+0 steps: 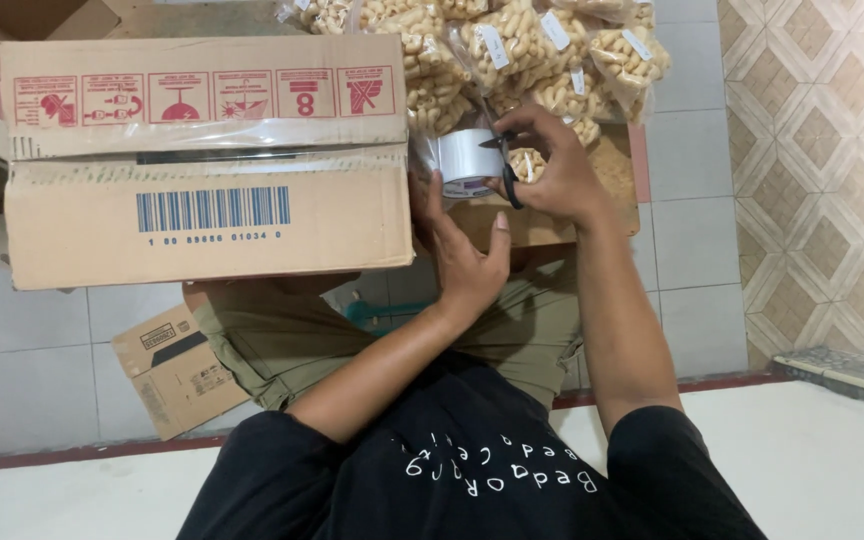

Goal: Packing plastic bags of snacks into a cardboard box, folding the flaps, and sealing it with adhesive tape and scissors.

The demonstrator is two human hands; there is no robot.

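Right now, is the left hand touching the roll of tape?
Touching. The head view shows the left hand cupped against the tape roll, fingers on its near side.

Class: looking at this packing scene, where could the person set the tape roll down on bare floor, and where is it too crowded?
Bare grey tiles lie between the snack bags and the patterned floor, and more tiles below the big box. It is crowded where the left hand and right hand meet at the tape roll.

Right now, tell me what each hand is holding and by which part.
The right hand holds black-handled scissors by the finger loops. The left hand steadies the roll of clear tape from below, at its side.
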